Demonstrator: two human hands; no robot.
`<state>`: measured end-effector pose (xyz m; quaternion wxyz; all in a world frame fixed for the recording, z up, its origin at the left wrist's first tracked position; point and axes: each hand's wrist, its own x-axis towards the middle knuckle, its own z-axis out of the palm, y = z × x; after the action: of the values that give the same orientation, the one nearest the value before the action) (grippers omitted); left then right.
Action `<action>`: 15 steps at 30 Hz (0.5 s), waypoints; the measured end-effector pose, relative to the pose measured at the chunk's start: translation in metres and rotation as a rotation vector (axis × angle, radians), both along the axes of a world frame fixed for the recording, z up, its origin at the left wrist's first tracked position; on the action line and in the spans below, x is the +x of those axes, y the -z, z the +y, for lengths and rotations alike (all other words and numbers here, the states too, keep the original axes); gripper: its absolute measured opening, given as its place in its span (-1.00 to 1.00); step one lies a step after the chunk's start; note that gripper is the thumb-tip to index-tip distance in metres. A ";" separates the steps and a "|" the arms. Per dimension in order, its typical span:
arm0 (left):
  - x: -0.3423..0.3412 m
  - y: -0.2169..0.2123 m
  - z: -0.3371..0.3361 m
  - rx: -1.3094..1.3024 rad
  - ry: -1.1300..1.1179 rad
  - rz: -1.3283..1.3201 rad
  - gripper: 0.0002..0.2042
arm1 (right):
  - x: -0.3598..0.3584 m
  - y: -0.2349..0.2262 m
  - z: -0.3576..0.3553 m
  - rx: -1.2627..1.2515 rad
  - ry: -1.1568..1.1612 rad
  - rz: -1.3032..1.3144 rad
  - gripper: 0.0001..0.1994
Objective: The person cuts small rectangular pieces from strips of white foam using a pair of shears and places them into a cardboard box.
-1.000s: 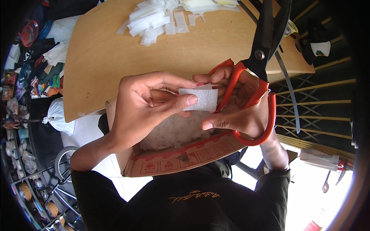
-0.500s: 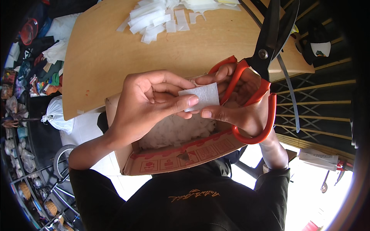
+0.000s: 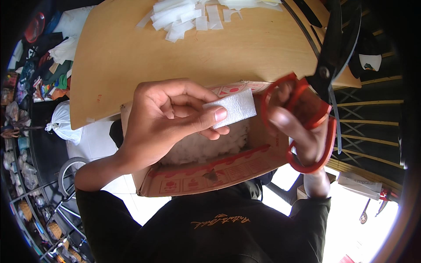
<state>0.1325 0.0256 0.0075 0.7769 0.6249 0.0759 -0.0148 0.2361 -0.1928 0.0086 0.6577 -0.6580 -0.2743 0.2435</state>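
Between thumb and fingers, my left hand (image 3: 169, 111) pinches a small white rectangle of foam sheet (image 3: 239, 108) above an open cardboard box (image 3: 210, 182). My right hand (image 3: 302, 131), a little blurred, is apart from the foam on its right. Its fingers pass through the orange handles of large scissors (image 3: 324, 72), whose dark blades point up and away with a narrow gap between them. Inside the box lies a heap of small white pieces (image 3: 206, 147), partly hidden by my left hand.
A wooden table (image 3: 175, 61) stretches beyond the box, with a pile of white foam strips (image 3: 175, 17) at its far edge. A white plastic bag (image 3: 66, 122) and cluttered shelves stand left. On the right is a folding metal gate (image 3: 368, 114).
My right hand has let go of the foam piece and moved right with the scissors. My left hand keeps its pinch, and more of the foam shows.
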 end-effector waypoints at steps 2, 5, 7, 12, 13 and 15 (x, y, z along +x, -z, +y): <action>-0.003 -0.001 0.003 -0.014 -0.017 -0.022 -0.86 | -0.004 -0.007 -0.026 0.040 -0.061 0.021 -0.72; -0.013 0.000 0.007 -0.036 -0.068 0.018 -0.86 | -0.020 -0.005 -0.071 -0.094 -0.177 0.057 -0.61; -0.016 -0.003 0.006 -0.064 -0.066 0.034 -0.86 | -0.036 -0.010 -0.095 -0.279 -0.235 0.061 -0.54; -0.010 -0.008 -0.008 -0.132 -0.019 0.040 -0.88 | -0.057 -0.025 -0.102 -0.619 -0.377 -0.054 -0.35; -0.009 -0.008 -0.012 -0.164 0.002 0.048 -0.88 | -0.057 -0.032 -0.102 -0.664 -0.394 -0.084 -0.31; -0.013 -0.010 -0.018 -0.182 0.009 0.070 -0.88 | -0.052 -0.030 -0.090 -0.701 -0.476 -0.170 -0.23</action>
<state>0.1196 0.0077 0.0179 0.8272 0.5512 0.0984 -0.0472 0.1837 -0.2830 0.0390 0.2951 -0.7777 -0.3724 0.4116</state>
